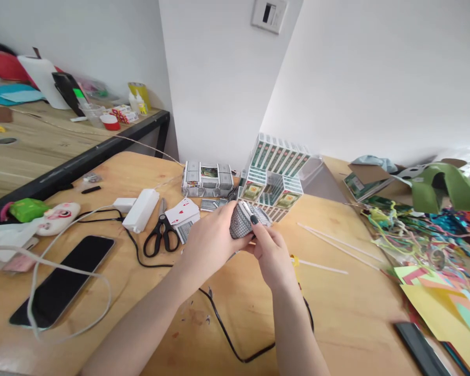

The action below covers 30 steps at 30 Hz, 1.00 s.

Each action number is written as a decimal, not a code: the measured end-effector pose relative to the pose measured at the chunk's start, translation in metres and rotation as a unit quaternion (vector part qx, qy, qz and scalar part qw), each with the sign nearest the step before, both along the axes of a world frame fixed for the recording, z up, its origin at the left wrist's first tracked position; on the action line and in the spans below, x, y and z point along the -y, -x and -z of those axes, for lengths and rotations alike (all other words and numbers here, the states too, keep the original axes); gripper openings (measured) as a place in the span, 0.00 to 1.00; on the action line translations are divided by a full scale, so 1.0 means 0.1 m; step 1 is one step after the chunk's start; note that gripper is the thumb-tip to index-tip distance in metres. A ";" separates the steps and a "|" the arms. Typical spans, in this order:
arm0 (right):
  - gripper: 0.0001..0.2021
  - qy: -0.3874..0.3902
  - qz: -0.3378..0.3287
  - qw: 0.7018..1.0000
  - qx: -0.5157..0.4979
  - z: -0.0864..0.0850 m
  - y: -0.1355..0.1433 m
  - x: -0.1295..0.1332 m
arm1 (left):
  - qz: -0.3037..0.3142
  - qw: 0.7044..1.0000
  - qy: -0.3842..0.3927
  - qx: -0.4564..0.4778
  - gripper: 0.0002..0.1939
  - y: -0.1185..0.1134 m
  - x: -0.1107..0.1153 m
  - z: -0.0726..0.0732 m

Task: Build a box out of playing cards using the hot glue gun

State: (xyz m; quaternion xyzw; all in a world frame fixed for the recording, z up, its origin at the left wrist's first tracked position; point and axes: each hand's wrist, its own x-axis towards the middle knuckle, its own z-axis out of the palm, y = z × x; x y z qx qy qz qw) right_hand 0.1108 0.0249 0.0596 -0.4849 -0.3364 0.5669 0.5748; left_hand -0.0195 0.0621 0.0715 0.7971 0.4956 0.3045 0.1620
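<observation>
Between my hands, above the middle of the table, is a bundle of playing cards [241, 219] with grey patterned backs, looking bent or fanned. My left hand [211, 230] is closed around its left side. The fingers of my right hand [268, 245] pinch its lower right edge, the dark-nailed thumb resting on top. Just behind stands a stack of green and white card boxes [278, 156]. Left of it sits a block built from grey-backed cards [207, 177]. Loose playing cards [183, 211], among them red-heart aces, lie left of my left hand.
Black-handled scissors [162, 235], a white adapter [141, 210] and a phone [62, 282] with looped cables lie to the left. White sticks [340, 245] lie right of my hands. Coloured paper [442, 308] and craft materials cover the right side. A black cable [231, 339] crosses the front.
</observation>
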 end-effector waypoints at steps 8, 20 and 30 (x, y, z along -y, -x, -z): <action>0.10 -0.023 0.026 0.994 -0.107 0.09 0.00 -0.14 | -0.022 0.999 -0.017 -0.017 0.21 0.01 -0.06 0.03; 0.16 -0.148 0.185 0.836 0.494 -0.02 -0.07 0.10 | -0.033 0.993 -0.029 -0.111 0.18 -0.05 -0.03 0.09; 0.18 -0.134 0.160 0.743 0.636 0.03 -0.01 0.15 | -0.017 0.989 -0.056 -0.132 0.21 -0.18 0.10 0.16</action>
